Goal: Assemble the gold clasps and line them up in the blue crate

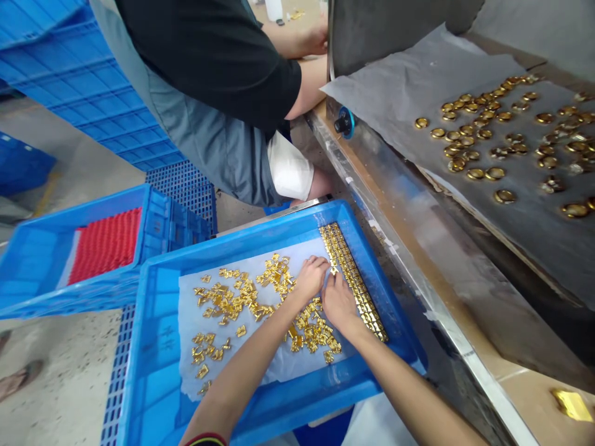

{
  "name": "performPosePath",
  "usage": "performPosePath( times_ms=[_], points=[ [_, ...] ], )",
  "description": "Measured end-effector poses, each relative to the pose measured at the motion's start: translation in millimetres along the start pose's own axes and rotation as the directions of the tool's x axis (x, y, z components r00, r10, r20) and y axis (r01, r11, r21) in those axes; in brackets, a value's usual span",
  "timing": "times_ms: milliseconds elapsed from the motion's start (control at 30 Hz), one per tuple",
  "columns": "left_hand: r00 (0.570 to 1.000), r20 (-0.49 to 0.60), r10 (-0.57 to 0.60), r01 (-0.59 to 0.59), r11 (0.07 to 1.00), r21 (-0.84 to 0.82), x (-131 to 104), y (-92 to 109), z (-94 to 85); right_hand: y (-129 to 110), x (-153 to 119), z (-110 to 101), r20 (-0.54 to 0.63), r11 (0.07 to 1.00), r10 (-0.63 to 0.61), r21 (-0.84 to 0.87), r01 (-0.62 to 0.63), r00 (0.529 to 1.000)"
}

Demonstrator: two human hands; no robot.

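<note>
My left hand [312, 277] and my right hand [338, 301] meet over a blue plastic tray [160, 347]. A small shiny gold metal piece [333, 271] shows at the fingertips of my right hand, which are closed on it. The fingers of my left hand are curled together just beside it; what they pinch, if anything, is hidden. Right of both hands, close-set rows of gold pieces [353, 279] line the tray's far right side. Loose gold pieces [232, 303] lie scattered on white paper [274, 370] to the left and under my wrists.
Another person in a black sleeve [218, 68] sits ahead at the bench. To the right, gold rings [476, 173] lie on grey paper [390, 93] on a metal-edged bench. A blue crate [28, 266] holding red pieces [106, 244] stands left, before stacked blue crates [93, 93].
</note>
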State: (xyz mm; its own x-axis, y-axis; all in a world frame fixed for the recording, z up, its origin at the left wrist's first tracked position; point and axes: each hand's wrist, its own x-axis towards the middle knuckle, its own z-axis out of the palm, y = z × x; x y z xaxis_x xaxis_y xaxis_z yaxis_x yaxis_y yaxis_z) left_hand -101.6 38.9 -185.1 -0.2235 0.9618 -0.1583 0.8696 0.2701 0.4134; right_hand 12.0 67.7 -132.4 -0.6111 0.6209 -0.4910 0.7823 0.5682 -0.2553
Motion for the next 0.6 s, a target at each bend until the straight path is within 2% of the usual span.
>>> performPosePath(
  times_ms=[367, 600],
  points=[
    [0.999, -0.027, 0.027, -0.027, 0.999, -0.019, -5.9, -1.5, 1.2, -0.4, 0.0, -6.1, -0.003, 0.998, 0.057, 0.02, -0.057, 0.998],
    [0.998, -0.041, 0.042, -0.043, 0.998, -0.039, -1.6, 0.3, 2.5, 2.3, -7.0, -5.4, -0.001, 1.0, 0.019, 0.013, -0.019, 1.0]
  ],
)
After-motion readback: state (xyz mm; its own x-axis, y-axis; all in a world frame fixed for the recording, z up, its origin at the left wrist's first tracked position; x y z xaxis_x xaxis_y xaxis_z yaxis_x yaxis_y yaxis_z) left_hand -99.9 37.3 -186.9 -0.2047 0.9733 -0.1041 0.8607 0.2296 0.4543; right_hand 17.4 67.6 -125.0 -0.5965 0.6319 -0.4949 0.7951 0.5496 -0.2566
